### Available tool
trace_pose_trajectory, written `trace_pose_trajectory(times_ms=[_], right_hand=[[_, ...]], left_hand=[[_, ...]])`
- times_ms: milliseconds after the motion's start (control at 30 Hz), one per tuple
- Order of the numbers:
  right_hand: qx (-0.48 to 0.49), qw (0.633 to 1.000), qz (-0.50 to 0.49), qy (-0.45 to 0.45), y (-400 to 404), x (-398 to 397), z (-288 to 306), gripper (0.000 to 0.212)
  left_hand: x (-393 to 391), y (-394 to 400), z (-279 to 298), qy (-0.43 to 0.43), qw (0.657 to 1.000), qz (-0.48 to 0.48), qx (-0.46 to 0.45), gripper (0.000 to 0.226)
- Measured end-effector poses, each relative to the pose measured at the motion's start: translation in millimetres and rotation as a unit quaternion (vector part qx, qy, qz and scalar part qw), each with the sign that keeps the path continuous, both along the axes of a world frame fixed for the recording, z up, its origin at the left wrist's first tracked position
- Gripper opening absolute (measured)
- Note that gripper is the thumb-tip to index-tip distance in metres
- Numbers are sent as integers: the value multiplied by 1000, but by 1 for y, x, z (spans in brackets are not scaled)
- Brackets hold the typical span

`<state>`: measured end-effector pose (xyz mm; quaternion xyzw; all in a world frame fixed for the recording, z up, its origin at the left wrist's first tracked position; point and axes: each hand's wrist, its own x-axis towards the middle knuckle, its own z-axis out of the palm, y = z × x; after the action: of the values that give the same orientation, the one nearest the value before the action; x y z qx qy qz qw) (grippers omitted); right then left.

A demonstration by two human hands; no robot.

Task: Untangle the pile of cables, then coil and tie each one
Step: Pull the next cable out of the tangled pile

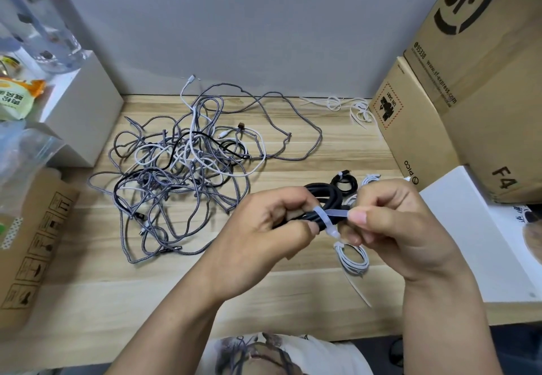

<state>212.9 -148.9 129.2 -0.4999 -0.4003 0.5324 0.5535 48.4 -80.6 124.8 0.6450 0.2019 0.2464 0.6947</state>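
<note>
While our left hand (275, 222) grips a coiled black cable (325, 198) above the pale wooden table (264, 295), our right hand (381, 216) pinches the tail of a translucent white zip tie (330, 213) looped around it. If the pull slackens, we judge the coil could spring open. Just beyond lie a tied white coil (353, 258) and a small tied black coil (344, 182). Farther left, the grey, white and black tangle (181, 163) waits; spare white ties (346, 106) sit by the wall.

Cable pile (187, 166) left of hands (264, 228)
</note>
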Motion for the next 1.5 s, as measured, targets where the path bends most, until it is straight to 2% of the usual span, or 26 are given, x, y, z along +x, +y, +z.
trace_pose_trajectory(times_ms=[200,400,533,633,800,867,933,967,1033,1133,1233,1367,1500], right_hand=[[3,999,30,-11,-2,5,-2,20],[7,999,39,-30,-4,6,-3,19],[-14,995,71,-71,-3,6,2,20],[-20,991,85,-102,-2,5,5,20],[-38,984,71,-156,1,2,-6,25],[-47,977,45,-203,3,-2,-13,26],[-38,973,-15,-227,4,-5,-17,17],[-25,969,-46,-243,5,-7,-17,15],[32,941,-65,-331,6,-8,-17,20],[126,869,-29,-477,7,-10,-19,9],[141,824,-20,-549,7,-12,-26,10],[158,819,-19,-551,6,-18,-35,8],[164,832,-3,-529,3,-23,-42,4]], left_hand=[[-3,1,-2,19,999,-30,13,18],[-4,2,-1,10,999,-51,1,12],[-5,2,-3,36,997,-60,20,16],[-4,1,-5,66,995,-52,60,20],[-5,8,-4,133,974,-46,178,9],[-7,13,-6,160,963,-53,208,14],[-9,16,-8,177,960,-60,209,15],[-10,18,-9,183,959,-63,208,11],[-11,20,-9,197,954,-66,215,5],[-10,25,-10,216,942,-75,246,16],[-11,27,-12,245,922,-93,287,24],[-14,29,-20,263,912,-119,291,25],[-19,29,-33,252,920,-140,265,16]])
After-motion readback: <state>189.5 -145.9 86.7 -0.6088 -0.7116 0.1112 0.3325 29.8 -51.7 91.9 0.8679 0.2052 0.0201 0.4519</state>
